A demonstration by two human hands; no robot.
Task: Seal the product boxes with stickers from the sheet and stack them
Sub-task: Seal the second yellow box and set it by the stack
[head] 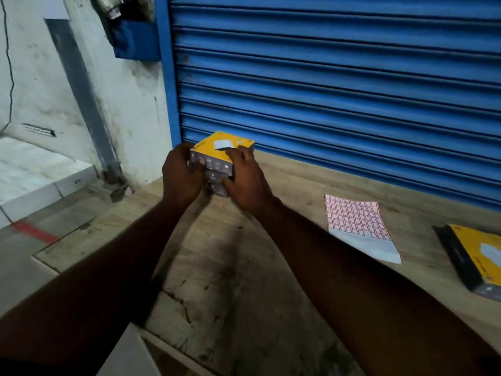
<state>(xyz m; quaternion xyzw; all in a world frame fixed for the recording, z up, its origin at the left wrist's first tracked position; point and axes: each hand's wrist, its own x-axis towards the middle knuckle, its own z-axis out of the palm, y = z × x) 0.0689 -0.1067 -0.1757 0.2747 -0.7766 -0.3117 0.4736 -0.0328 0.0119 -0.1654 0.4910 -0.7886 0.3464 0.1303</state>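
Just left of the frame's centre, at the far edge of the wooden table (244, 267), a person is gripping a stack of boxes (217, 172) between both hands and seemingly squaring it up. It looks three boxes high, the top one showing its yellow face. The left hand (180, 175) is curling its fingers round the stack's left side, while the right hand (244, 177) is hooking its fingers over the top edge and wrapping the near right corner. Whether the stack's base is resting fully on the table I cannot tell, since the hands are hiding it, and any seals are too small to make out. So the stacking seems well under way but not finished: one more yellow box (477, 256) is lying flat and apart at the right edge of the frame, probably waiting for its sticker. Between it and the stack, the sticker sheet (355, 221) is lying flat, red-bordered labels filling its upper part and its lower strip bare white, which suggests some are used. Behind everything a blue roller shutter (325, 77) is closing off the upper right, with a stained white wall (35, 77) at upper left. Nothing is blocking the way to sheet or box.
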